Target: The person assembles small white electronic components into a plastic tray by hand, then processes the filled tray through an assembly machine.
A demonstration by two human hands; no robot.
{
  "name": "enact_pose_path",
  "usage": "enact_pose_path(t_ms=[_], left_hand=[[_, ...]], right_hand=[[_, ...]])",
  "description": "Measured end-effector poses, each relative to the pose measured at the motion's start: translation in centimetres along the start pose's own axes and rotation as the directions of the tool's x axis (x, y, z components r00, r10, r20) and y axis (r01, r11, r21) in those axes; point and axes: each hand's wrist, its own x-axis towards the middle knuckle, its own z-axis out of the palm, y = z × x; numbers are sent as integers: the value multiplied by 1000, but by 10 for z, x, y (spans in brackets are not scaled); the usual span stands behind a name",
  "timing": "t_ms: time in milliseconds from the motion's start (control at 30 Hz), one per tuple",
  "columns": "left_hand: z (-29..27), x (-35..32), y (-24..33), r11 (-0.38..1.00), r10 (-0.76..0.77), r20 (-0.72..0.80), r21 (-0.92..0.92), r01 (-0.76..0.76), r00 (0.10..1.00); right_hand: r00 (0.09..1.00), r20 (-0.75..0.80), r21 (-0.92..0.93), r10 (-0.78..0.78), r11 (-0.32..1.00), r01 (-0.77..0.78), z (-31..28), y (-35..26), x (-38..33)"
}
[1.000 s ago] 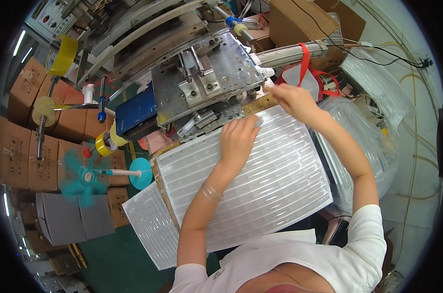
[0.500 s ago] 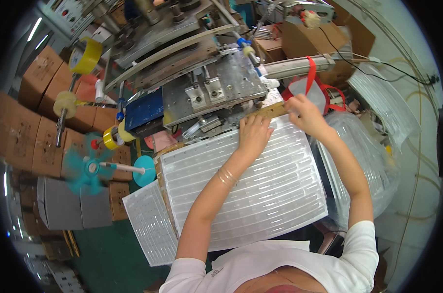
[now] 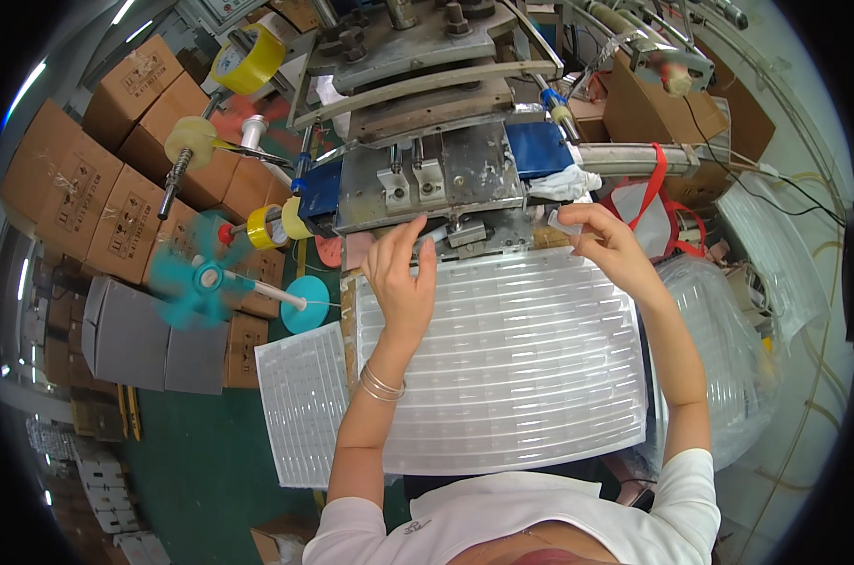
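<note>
Overhead, head view only: big clear ribbed plastic tray (image 3: 512, 367) lies flat on worktop right in front of person, far edge up against the metal press machine (image 3: 427, 179). Left hand (image 3: 401, 278) rests on tray's far-left part, fingers loosely spread, tips reaching toward machine base. Right hand (image 3: 608, 247) at tray's far-right corner, thumb & forefinger pinching a small clear piece (image 3: 563, 224). Second ribbed tray (image 3: 300, 400) sits lower left, partly under the first. Teal fan (image 3: 201, 278) spins left, w/ cardboard boxes (image 3: 97, 179) behind.
</note>
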Motion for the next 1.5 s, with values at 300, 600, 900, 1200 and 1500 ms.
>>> enact_pose_path(t_ms=[300, 600, 900, 1200, 1500], left_hand=[[43, 100, -5, 913, 226, -44, 359, -195, 973], [2, 32, 24, 988, 153, 28, 7, -153, 988], [75, -34, 61, 949, 267, 390, -265, -170, 881], [193, -31, 104, 871, 475, 274, -280, -403, 836], [160, -35, 83, 954, 295, 504, -105, -281, 812]], right_hand=[[946, -236, -346, -224, 929, 133, 21, -26, 30], [753, -88, -814, -652, 483, 323, 67, -45, 123], [743, -185, -731, -643, 596, 333, 51, -26, 123], [894, -373, -449, -247, 891, 59, -43, -23, 6], [914, -285, -491, -287, 863, 118, -14, 3, -5]])
